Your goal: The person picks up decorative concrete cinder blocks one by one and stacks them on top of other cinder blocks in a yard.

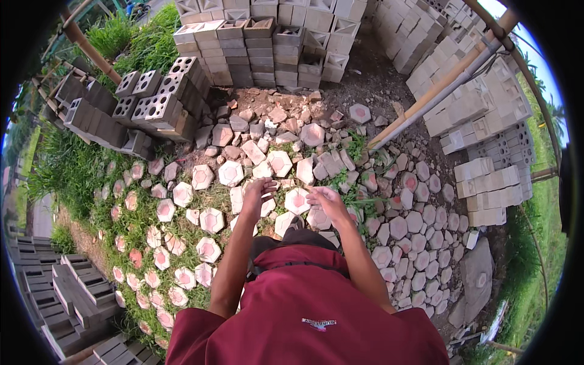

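Observation:
My left hand is held out in front of me above the paving stones, its fingers loosely curled and apart, with nothing visible in it. To its right, my right hand points inward with thumb and fingers drawn together; anything pinched there is too small to make out. A gap separates the two hands. Between and below them lies a hexagonal paving stone with a pinkish middle. Another hexagonal paver lies just beyond the hands. My dark shoe shows beneath, among the pavers.
Stacked concrete blocks form a wall ahead. Blocks with round holes stand at left, and pale block piles at right. A slanting bamboo pole meets the ground at right. Loose rubble lies ahead; grey blocks lie lower left.

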`<state>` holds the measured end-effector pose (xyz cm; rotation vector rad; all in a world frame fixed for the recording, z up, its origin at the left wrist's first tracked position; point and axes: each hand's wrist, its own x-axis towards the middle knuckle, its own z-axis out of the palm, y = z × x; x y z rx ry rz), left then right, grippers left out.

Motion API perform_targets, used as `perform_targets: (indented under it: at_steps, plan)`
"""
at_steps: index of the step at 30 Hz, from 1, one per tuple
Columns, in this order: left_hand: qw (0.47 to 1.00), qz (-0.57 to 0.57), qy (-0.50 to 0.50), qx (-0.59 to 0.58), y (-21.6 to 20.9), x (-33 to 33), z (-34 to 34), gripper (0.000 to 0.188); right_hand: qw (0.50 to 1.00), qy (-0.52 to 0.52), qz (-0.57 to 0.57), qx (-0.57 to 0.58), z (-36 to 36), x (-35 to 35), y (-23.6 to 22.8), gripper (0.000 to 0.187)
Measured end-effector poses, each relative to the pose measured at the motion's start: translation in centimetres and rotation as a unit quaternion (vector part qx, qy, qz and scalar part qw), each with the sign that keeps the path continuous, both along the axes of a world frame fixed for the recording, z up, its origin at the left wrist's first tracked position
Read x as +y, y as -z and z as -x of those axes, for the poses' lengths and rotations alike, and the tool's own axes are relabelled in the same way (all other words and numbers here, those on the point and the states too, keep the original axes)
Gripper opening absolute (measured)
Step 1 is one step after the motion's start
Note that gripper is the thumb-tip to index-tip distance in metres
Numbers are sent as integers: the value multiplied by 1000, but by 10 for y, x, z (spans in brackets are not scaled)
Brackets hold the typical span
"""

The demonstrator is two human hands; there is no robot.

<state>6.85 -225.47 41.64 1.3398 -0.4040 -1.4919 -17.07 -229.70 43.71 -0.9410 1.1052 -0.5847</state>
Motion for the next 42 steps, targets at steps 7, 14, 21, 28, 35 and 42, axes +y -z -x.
perform_targets:
  at_steps: [7,14,21,28,35,42]
  plan:
    - [990,12,-97,104,3,-82,27,31,996,-66,21,46,1,-90,9,33]
    - [979,-16,-104,173,35,-183,17,31,996,-53,-13,64,-35,-161,31,30]
    - [972,-44,-86,214,100,-331,2,31,985,-87,-24,149,-49,-292,78,33]
    - [964,-156,-133,168,157,-444,-55,30,979,-58,-128,149,-99,-444,134,31]
    - [956,-239,-86,145,224,-537,-87,31,990,0,-84,116,-163,-532,200,30]
    - [950,-289,-64,97,285,-615,-90,32,973,-98,-10,210,-182,-640,251,29]
